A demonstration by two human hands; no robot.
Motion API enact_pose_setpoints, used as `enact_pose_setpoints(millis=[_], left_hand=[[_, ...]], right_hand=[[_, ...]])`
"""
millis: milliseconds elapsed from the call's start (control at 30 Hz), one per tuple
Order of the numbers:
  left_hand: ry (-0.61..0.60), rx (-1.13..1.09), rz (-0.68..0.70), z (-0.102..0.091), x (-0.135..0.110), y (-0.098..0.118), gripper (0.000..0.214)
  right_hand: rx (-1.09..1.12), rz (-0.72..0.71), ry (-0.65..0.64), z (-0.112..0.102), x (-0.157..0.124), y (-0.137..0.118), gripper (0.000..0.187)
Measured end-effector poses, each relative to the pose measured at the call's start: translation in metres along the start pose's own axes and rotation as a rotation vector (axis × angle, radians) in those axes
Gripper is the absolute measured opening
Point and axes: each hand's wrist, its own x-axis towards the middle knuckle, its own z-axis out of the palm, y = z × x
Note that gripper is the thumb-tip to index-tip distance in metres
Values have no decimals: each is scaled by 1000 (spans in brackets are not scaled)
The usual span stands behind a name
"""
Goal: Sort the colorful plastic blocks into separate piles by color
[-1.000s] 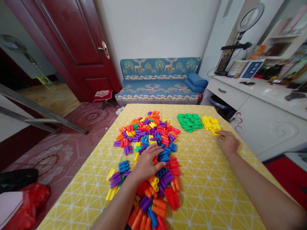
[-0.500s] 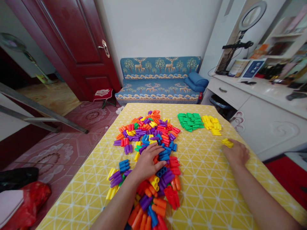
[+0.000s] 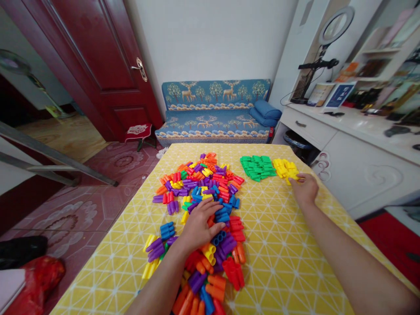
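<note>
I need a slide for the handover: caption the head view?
Left hand on a mixed heap of coloured pieces, right hand at a yellow pile beside a green pile.

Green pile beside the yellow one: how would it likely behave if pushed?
The green pile would probably spread apart, since its pieces lie loosely heaped. Each is likely stiff and light: the blue piece by the left hand has open, round tube ends. They may slide rather than roll, looking like joined tubes.

Single head-worn cam, facing forward and down: desk point(image 3: 272, 271) close below, deer-print sofa point(image 3: 213, 120) farther off, wall point(image 3: 210, 39) behind.
</note>
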Motion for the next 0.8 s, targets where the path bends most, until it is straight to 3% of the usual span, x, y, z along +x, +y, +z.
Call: enact_pose_setpoints(millis=[333, 500, 667, 800], left_hand=[[11, -18, -4, -1, -1, 1, 50], [19, -38, 1, -1, -1, 2, 48], [37, -50, -8, 0, -1, 3, 45], [45, -73, 1, 1, -1, 2, 45]], right_hand=[[-6, -100, 44, 0, -7, -1, 28], [29, -104, 28, -9, -17, -15, 27], [211, -152, -77, -9, -58, -62, 29], [458, -133, -395, -2, -110, -119, 36]])
